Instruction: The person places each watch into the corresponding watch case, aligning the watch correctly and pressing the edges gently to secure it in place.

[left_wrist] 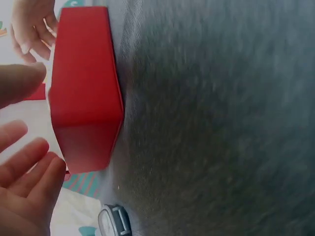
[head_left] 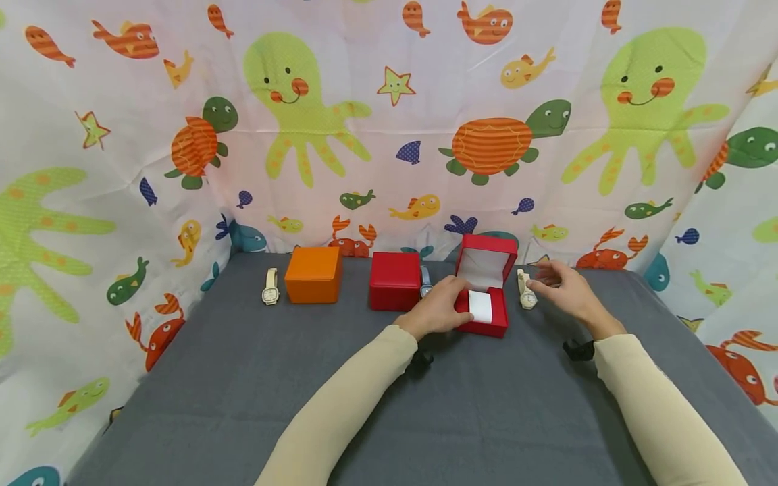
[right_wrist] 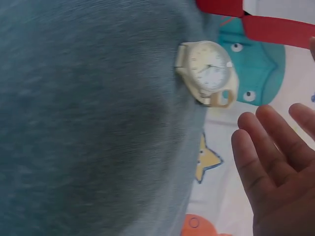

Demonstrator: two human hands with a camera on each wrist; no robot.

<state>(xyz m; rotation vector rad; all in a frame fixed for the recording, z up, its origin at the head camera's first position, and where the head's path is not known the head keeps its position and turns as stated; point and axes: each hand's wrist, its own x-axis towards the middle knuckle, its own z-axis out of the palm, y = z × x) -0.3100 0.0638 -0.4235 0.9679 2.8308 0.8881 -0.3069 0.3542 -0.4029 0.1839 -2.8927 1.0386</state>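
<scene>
At the back right of the table stands an open red watch box (head_left: 497, 314), its lid (head_left: 487, 260) raised and a white cushion (head_left: 481, 307) inside. My left hand (head_left: 436, 308) is at the left side of this box, thumb and fingers spread beside the cushion; whether they touch it I cannot tell. A cream-strapped wristwatch (head_left: 527, 290) lies to the right of the box. My right hand (head_left: 568, 291) hovers just right of that watch, fingers loosely extended and holding nothing. In the right wrist view the watch (right_wrist: 209, 69) shows apart from the fingers (right_wrist: 251, 160).
A closed red box (head_left: 394, 281) stands left of the open one, with a blue-strapped watch (head_left: 426, 280) between them. Farther left are an orange box (head_left: 313, 275) and a gold-coloured watch (head_left: 271, 287). A patterned curtain (head_left: 389, 135) hangs behind the grey tabletop (head_left: 365, 378).
</scene>
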